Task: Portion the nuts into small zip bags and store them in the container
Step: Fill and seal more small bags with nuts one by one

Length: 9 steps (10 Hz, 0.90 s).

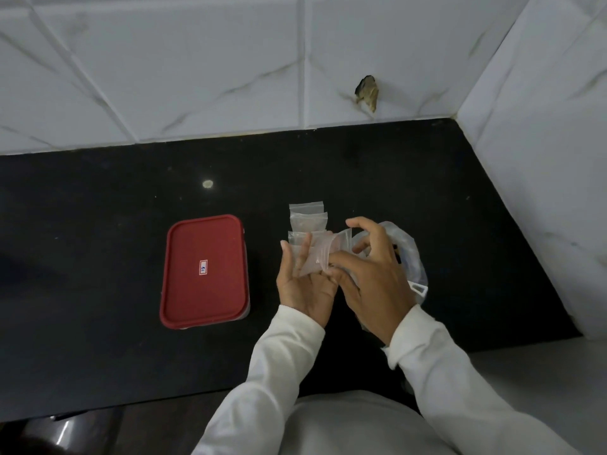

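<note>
while its plastic is too thin and clear to show what is inside, a small zip bag (pixel 317 257) is held between the two hands, over the right middle of the desk (pixel 98 224). the left hand (pixel 303 284) is palm up with fairly straight fingers. the bag lies across them, and they show dimly through the film. the right hand (pixel 371 274) is at the bag's right edge, thumb down on it in a pinch, forefinger arched above. its lower fingers are hidden under its own back. the hands are close together and meet at the bag.

just beyond the left fingertips a stack (pixel 307 218) of more zip bags lies overlapped on the desk. the nearer ones are covered by the held bag, so the count cannot be told. behind the right hand a big bag (pixel 412 254) of crumpled clear plastic is mostly hidden, and a dark shape in it cannot be made out.

left of the left hand and apart from it sits the container (pixel 247 308). its red lid (pixel 197 244) is on, and only a sliver of the body shows. the desk is cut off at the left, and white sleeves (pixel 285 362) run off the bottom.
</note>
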### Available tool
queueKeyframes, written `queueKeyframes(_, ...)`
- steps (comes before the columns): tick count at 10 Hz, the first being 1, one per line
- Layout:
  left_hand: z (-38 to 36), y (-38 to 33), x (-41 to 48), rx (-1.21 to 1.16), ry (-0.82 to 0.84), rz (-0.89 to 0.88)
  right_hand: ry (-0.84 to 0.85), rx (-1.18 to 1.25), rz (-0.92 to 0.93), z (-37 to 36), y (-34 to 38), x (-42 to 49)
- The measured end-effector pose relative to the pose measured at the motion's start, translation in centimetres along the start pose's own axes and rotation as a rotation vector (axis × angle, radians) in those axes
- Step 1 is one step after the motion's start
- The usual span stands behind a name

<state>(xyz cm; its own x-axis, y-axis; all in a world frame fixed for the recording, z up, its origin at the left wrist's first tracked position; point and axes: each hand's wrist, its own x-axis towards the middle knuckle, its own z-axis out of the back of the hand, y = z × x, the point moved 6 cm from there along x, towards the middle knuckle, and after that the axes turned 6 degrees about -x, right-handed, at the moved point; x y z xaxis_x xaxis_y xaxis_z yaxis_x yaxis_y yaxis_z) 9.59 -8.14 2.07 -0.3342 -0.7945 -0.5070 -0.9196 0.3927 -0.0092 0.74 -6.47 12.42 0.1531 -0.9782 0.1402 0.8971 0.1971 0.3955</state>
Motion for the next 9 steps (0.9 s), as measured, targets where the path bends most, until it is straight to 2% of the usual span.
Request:
queueKeyframes(1,-0.8,-0.4,0.6,0.084,-0.019,-0.079,0.038,0.046,-0.052,-0.7,-0.2,0.3)
queueKeyframes(2,-0.9,-0.4,1.1,0.095,-0.085,-0.063,0.042,0.182,-0.132,-0.4,-0.7,0.5)
queueKeyframes(3,-0.2,-0.3,1.5,0.011,-0.133,-0.049,0.084,0.163,-0.095,0.5,-1.1,0.9)
queueKeyframes(4,0.2,0.1,1.5,-0.028,-0.167,-0.013,0.098,0.221,-0.133,1.1,-2.0,1.0)
queueKeyframes(5,-0.4,0.4,0.9,0.111,-0.163,0.042,0.106,0.283,-0.157,1.4,-1.8,1.2)
queueKeyframes(7,0.9,-0.1,0.6,0.646,-0.172,0.220,0.170,0.275,-0.098,2.4,-0.6,1.9)
queueKeyframes(8,0.6,0.0,0.4,0.704,-0.150,0.274,0.170,0.236,-0.060,2.7,-0.1,1.9)
queueKeyframes(9,0.4,0.2,0.4,0.605,-0.135,0.289,0.183,0.205,-0.004,2.6,0.2,1.8)
